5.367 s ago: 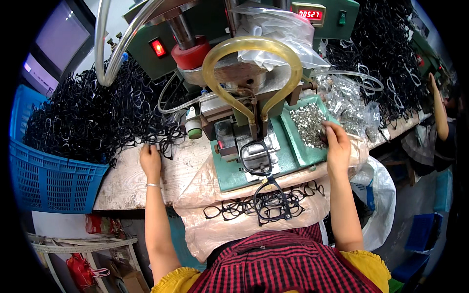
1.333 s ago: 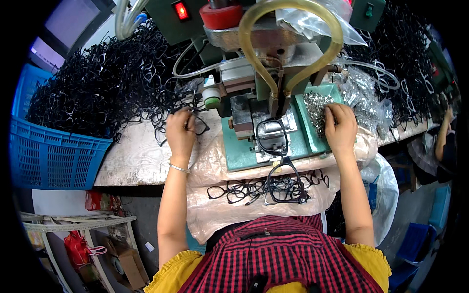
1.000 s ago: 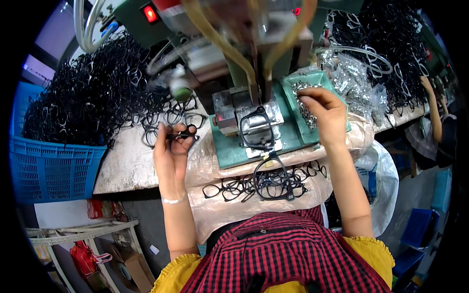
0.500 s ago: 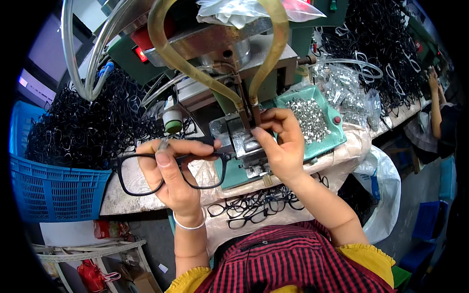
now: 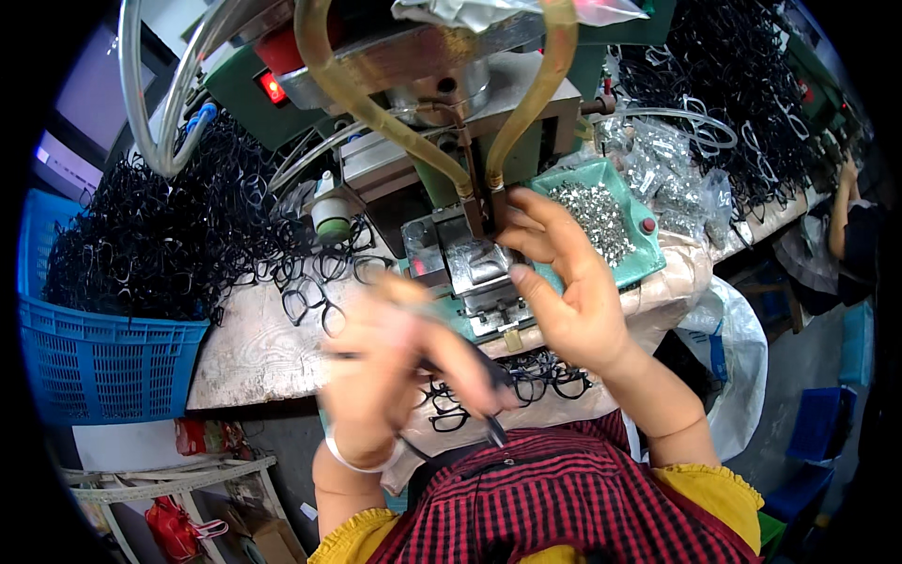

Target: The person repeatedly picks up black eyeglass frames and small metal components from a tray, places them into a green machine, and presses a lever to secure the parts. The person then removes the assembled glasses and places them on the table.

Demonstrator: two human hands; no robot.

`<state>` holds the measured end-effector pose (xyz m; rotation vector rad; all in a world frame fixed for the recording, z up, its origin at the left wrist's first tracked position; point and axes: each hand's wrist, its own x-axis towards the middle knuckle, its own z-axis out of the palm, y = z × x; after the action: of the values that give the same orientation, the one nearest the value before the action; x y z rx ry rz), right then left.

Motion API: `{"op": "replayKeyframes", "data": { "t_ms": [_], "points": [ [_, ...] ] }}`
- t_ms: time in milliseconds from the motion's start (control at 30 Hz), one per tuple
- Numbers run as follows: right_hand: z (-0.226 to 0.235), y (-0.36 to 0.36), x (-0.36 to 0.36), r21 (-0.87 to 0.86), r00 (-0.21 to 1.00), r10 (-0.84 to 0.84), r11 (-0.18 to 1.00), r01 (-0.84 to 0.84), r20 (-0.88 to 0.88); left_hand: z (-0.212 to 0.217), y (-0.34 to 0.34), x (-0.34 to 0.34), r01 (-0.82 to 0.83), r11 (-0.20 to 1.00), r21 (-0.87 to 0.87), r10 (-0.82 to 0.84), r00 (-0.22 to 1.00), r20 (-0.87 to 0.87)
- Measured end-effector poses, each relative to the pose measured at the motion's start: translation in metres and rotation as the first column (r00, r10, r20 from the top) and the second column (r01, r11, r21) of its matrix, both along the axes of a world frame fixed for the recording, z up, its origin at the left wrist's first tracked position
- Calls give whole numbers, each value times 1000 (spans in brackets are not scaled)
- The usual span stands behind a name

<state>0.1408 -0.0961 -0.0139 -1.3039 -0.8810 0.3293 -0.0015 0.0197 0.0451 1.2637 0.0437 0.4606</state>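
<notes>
My left hand (image 5: 381,362), smeared by motion, is closed on a black eyeglass frame (image 5: 481,367) in front of the machine, near my lap. Much of that frame is hidden behind the hand or blurred. My right hand (image 5: 578,291) holds nothing; its fingers are apart beside the machine's metal fixture (image 5: 479,268). Above the fixture, two dark metal prongs (image 5: 475,214) come down from yellowish hoses (image 5: 381,117). Close behind the right hand, a green tray (image 5: 646,258) holds many small silvery metal parts (image 5: 601,221).
On the left, a blue plastic basket (image 5: 103,362) overflows with black eyeglass frames (image 5: 132,254). More frames lie on the cloth (image 5: 554,381) at the table's front. A white-and-green bottle (image 5: 331,211) stands left of the fixture. Another person's arm (image 5: 841,211) shows at far right.
My left hand has swung down and right with the eyeglass frame, which has turned from facing up to edge-on. My right hand has drawn back slightly from the fixture, and its fingers have spread.
</notes>
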Motion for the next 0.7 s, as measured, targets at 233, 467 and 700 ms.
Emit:
{"op": "replayKeyframes", "data": {
  "t_ms": [233, 467, 700],
  "points": [
    [-85, -39, 97, -316, 564, -267, 610, 727, 782, -63, -27, 28, 159, 683, -713, -405, 895, -187],
    [-101, -24, 102, -194, 540, -192, 794, 577, 820, -62, -29, 33, 120, 666, -736, -381, 903, -198],
    [-99, -25, 119, -81, 608, -405, 785, 614, 683, -106, -19, -26, 233, 926, -296, -298, 934, -197]
  ]
}}
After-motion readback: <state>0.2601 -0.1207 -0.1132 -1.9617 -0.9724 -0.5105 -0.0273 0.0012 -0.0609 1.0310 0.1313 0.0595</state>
